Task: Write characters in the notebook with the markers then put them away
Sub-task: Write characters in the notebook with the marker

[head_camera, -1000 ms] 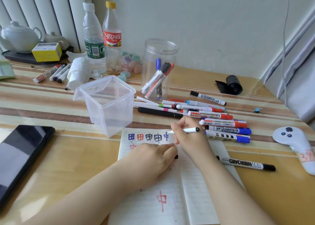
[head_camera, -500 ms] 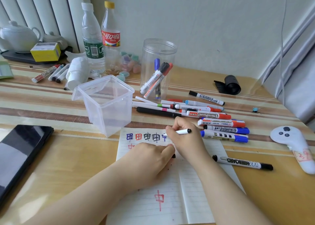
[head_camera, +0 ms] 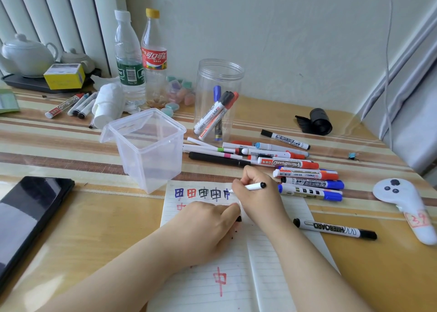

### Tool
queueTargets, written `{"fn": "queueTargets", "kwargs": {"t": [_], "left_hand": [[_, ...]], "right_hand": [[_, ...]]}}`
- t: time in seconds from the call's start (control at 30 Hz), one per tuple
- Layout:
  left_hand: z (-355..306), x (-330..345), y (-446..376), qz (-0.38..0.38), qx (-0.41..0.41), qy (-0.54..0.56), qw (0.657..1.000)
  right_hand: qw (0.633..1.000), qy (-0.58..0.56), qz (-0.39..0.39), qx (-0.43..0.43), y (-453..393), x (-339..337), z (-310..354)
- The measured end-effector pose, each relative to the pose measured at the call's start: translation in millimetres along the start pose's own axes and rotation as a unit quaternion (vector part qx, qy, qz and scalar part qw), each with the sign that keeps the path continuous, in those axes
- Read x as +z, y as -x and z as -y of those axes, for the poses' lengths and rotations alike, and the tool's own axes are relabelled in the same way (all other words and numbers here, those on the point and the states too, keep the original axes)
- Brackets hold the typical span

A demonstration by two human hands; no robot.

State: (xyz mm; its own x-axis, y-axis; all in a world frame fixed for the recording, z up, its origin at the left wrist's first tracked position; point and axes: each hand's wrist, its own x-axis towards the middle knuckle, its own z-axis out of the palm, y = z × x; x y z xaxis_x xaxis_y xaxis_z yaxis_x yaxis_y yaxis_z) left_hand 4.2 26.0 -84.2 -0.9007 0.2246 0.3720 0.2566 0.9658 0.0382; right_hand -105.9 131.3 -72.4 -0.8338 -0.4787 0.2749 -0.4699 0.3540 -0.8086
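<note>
Fingers of the right hand pinch a thin white marker, its long axis level, tip leftward at the last character on the notebook. The left hand, curled, pins the page and grips a black cap. Loose markers lie just beyond the notebook, nearer the right hand.

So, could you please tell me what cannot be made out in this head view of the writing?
- Marker tip: the right hand covers where the thin white marker meets the notebook.
- Left hand: it pinches a small black piece, mostly hidden by the fingers; probably a cap.
- Second row: the left hand covers most of a red character.
- Notebook: its near part is cut off by the bottom edge.
</note>
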Motion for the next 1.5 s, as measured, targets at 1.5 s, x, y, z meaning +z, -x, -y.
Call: {"fn": "queueTargets", "kwargs": {"t": [1.5], "left_hand": [[14.7, -38.2, -10.6, -0.087, -0.219, 0.339, 0.911]], "right_hand": [[0.981, -0.191, 0.019, -0.018, 0.2, -37.9, 41.7]]}}
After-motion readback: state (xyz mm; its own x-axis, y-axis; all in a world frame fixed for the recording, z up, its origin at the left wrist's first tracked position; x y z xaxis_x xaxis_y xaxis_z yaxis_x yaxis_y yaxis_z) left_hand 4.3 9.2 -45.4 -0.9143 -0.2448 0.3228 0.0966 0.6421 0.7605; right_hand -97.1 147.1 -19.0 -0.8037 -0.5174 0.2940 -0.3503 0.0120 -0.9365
